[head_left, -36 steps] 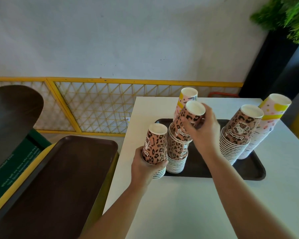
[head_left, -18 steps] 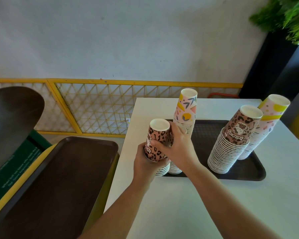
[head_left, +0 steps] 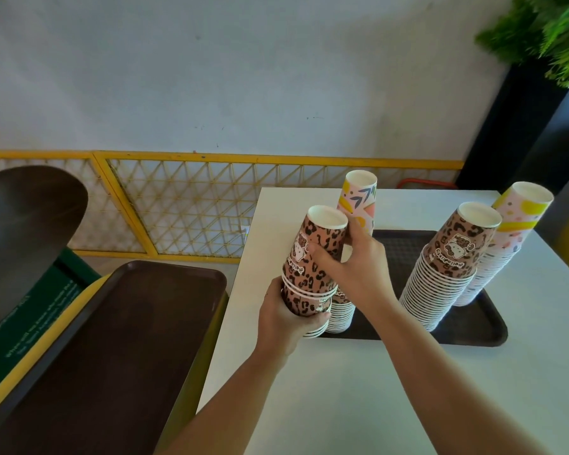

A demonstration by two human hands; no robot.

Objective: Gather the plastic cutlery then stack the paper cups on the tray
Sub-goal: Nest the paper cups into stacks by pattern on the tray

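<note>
A short stack of upside-down leopard-print paper cups point(head_left: 309, 277) is held above the tray's left end. My left hand point(head_left: 286, 318) grips its lower part from below. My right hand point(head_left: 355, 267) grips the top cup of that stack, fingers wrapped round its side. Behind them a low leopard stack point(head_left: 340, 315) and a tall pastel patterned stack point(head_left: 358, 201) stand on the dark brown tray point(head_left: 467, 330). At the tray's right stand a tall leopard stack point(head_left: 447, 264) and a tall pastel stack point(head_left: 509, 238). No cutlery is in view.
The tray lies on a white table point(head_left: 408, 389). Left of the table, an empty brown tray point(head_left: 112, 339) rests on a yellow-edged bin. A yellow lattice fence point(head_left: 184, 208) runs along the wall. A dark planter with a green plant point(head_left: 546, 34) stands at the back right.
My right hand lifted leopard cups off the tray's stack and brought them left onto the stack in my left hand. That held stack is now taller.
</note>
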